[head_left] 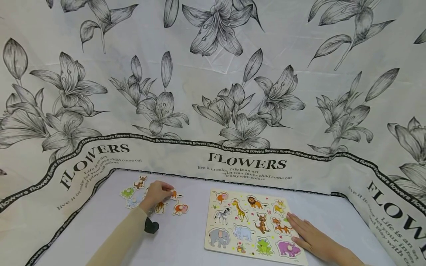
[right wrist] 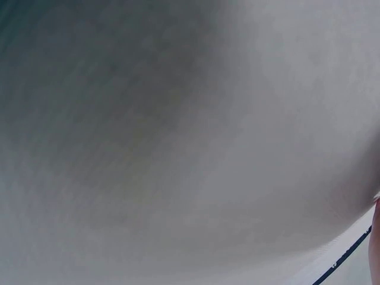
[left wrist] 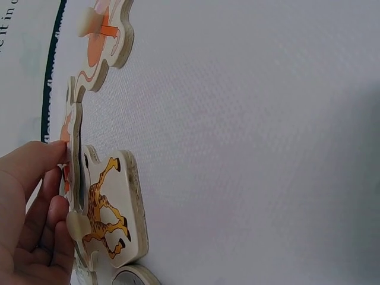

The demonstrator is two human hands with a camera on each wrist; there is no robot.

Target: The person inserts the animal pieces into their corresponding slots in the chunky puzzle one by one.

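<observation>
In the head view my left hand (head_left: 157, 195) pinches an orange animal puzzle piece (head_left: 175, 194) between thumb and fingers. The left wrist view shows that piece (left wrist: 72, 151) tilted up on edge, touching or just before a giraffe piece (left wrist: 107, 214). A pink-and-orange monkey piece (head_left: 181, 209) with a pale knob lies beside it. On the right, a wooden animal puzzle board (head_left: 209, 221) lies flat. My right hand (head_left: 311, 236) rests on its right edge with fingers extended. Only a sliver of that hand shows in the right wrist view.
Left of my left hand lie a kangaroo piece (head_left: 140, 182), a green frog piece (head_left: 127, 192) and a pale blue piece (head_left: 132, 201). White cloth covers the table, and a flower-printed curtain (head_left: 246, 162) stands behind and at both sides.
</observation>
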